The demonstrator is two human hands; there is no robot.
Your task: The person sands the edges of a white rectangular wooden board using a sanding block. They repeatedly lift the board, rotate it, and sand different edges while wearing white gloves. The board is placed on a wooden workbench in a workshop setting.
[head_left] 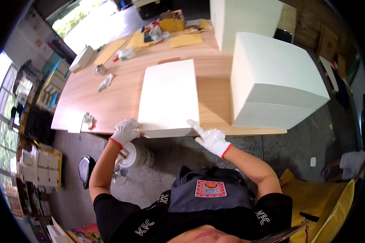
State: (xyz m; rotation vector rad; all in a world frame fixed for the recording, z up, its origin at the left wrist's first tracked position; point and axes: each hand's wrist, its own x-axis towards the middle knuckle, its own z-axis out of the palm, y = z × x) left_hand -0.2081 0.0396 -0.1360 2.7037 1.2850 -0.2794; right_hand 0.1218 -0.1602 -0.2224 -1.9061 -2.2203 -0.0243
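Head view: white paper stack [169, 97] lies at centre frame on the wooden table [109, 97], its near edge at the table's front edge. Left hand [125, 131], in a white glove, is curled over the stack's lower-left corner, gripping it. Right hand [210, 137], also gloved, touches the lower-right corner with the index finger extended and the remaining fingers loosely open. Tall white block of sheets [275, 81] stands at right; yellow envelopes [185, 40] lie at upper centre.

Bare tabletop [109, 101] open left of sheet stack [169, 97], tall paper block [271, 85] seemingly close on right
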